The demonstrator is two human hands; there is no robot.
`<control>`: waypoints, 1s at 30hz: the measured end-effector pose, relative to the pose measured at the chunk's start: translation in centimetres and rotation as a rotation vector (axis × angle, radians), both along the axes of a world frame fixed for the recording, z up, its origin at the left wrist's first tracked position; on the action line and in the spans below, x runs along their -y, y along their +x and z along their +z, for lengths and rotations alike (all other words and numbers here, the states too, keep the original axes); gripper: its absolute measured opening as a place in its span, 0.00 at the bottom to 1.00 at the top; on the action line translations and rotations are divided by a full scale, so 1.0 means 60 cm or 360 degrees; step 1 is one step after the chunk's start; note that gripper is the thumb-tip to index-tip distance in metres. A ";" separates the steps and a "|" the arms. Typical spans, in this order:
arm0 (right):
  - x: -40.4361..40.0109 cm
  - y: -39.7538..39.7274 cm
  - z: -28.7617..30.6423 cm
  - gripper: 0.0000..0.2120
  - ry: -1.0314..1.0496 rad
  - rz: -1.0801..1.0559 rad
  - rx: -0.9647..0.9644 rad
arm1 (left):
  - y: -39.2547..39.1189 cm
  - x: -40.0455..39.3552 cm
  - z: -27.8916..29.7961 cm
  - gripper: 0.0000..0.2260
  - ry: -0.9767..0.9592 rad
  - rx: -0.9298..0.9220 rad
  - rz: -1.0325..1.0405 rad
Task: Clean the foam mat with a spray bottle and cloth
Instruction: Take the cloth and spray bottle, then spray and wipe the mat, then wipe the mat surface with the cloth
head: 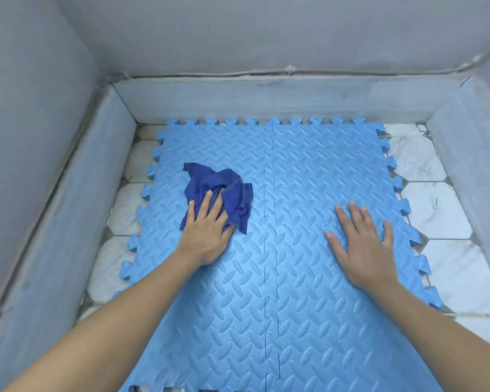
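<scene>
near edge: something dark and pale, blurred, peeks in at 6 o'clock; too unclear to name. no spray bottle shows anywhere in view.
foam mat (280, 278): light blue interlocking tiles lying flat on the floor, filling the middle of the view, with a seam running from 6 to 12 o'clock. it looks light, soft and springy with a ridged tread, so it likely slides or lifts at the toothed edges if rubbed hard; best pinned from above with a flat palm rather than picked up.
right hand (362, 244): at 3 o'clock of the seam, fingers straight and spread, palm flat on the mat, holding nothing; it seems to anchor the tile.
left hand (207, 230): at 9 o'clock of the seam, fingers fairly straight, pressing down on the near part of the cloth; the thumb appears tucked at its edge.
cloth (218, 190): dark blue, crumpled, limp and light, lying on the left tile just past the left hand; it bunches easily, so a broad press over its middle suits wiping better than a pinch at one corner.
floor (447, 213): pale marbled tiles showing at 3 and 9 o'clock beside the mat.
walls (266, 38): grey, with a low skirting, closing the space at 12 o'clock.
</scene>
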State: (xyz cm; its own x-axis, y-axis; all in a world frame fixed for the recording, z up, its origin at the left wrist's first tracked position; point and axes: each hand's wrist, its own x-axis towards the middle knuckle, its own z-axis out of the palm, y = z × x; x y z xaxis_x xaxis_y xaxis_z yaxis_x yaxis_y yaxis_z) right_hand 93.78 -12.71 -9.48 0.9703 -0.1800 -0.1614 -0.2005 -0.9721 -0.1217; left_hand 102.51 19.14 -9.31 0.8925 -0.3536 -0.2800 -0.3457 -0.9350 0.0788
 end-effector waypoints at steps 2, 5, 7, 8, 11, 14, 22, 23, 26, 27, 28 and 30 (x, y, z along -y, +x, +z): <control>-0.005 -0.001 0.012 0.33 -0.0001 0.0005 -0.0085 | -0.006 -0.002 0.021 0.38 0.0032 -0.0098 -0.0074; -0.008 0.006 0.030 0.35 0.0036 -0.0004 -0.0234 | -0.057 0.002 0.053 0.38 0.0063 -0.0230 -0.0186; -0.011 0.017 0.047 0.33 0.0079 -0.0010 -0.0405 | -0.094 0.005 0.073 0.36 0.0151 -0.0369 -0.0252; -0.012 0.027 0.062 0.33 0.0112 -0.0009 -0.0503 | -0.099 0.007 0.088 0.36 0.0192 -0.0475 -0.0252; -0.018 0.089 0.155 0.34 0.0163 -0.0005 -0.0478 | -0.040 0.030 0.172 0.35 0.0162 -0.0728 -0.0124; -0.037 0.190 0.326 0.33 0.0230 0.0073 0.0184 | 0.075 0.066 0.307 0.26 0.0043 -0.0334 -0.0137; -0.100 0.433 0.771 0.31 0.0031 0.0277 0.1320 | 0.262 0.122 0.625 0.25 -0.0132 0.0879 -0.0200; -0.096 0.453 0.785 0.30 -0.0066 0.0266 0.1202 | 0.263 0.125 0.638 0.26 -0.0085 0.0944 -0.0226; -0.082 0.484 0.789 0.24 -0.0222 0.0239 0.1047 | 0.262 0.121 0.649 0.27 0.0013 0.0982 -0.0245; -0.081 0.486 0.787 0.23 -0.0238 0.0234 0.1057 | 0.264 0.116 0.648 0.27 0.0030 0.0958 -0.0233; -0.083 0.485 0.787 0.23 -0.0273 0.0232 0.1064 | 0.265 0.109 0.646 0.27 0.0043 0.0941 -0.0218; -0.090 0.479 0.792 0.23 -0.0383 0.0217 0.1068 | 0.266 0.091 0.638 0.27 0.0068 0.0918 -0.0172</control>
